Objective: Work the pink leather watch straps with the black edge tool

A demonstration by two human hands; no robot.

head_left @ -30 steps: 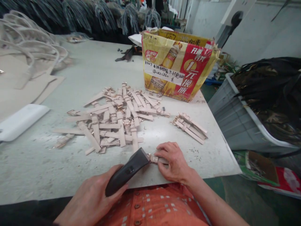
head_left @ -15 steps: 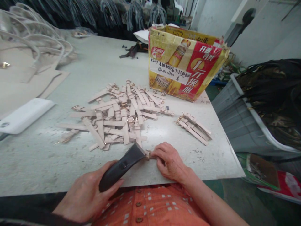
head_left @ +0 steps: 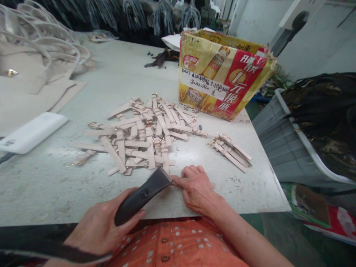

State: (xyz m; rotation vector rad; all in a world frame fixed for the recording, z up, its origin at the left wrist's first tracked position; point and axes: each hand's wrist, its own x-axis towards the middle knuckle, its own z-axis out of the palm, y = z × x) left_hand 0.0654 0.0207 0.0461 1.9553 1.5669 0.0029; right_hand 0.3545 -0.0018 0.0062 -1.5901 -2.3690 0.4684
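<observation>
From a distance, I am viewing a table [head_left: 122, 70] through one camera riding on the person's head and facing forward and down. The lens is sitting close above an orange shirt [head_left: 180, 243], which is showing at the bottom edge, with the left hand [head_left: 101, 220] and right hand [head_left: 196, 187] appearing just beyond it, low in the frame. Past them, the view is taking in a pile of straps [head_left: 150, 138] at middle range and a cardboard box [head_left: 210, 63] farther off, right of centre. A gray bin [head_left: 271, 128] is standing at the right side, and a pale wall [head_left: 330, 40] is closing the top right corner.
</observation>
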